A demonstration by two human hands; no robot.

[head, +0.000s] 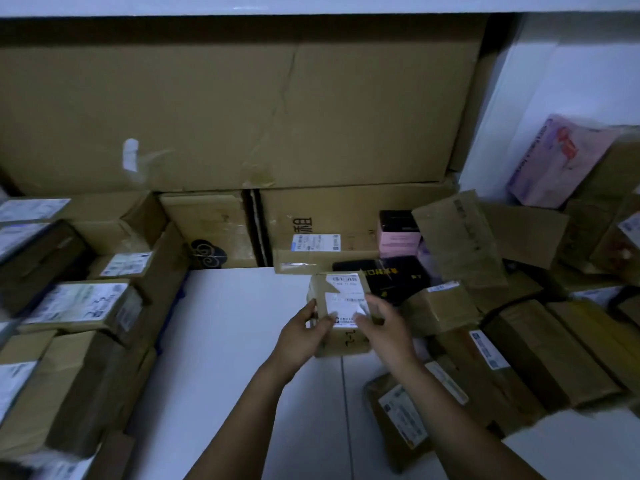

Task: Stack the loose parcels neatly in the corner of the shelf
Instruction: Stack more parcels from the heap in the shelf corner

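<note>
Both hands grip one small brown cardboard parcel with a white label — left hand on its left side, right hand over its right edge — above the white shelf, near the back-right clutter. It looks light and stiff; opposite sides suit holding.

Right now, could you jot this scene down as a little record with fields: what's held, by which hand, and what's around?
held: parcel, small, white label on top
left hand: grips its left side
right hand: grips its right side
left pile: labelled parcels, stacked
right pile: parcels, jumbled, some tilted
back: big cartons
shelf: white
</note>
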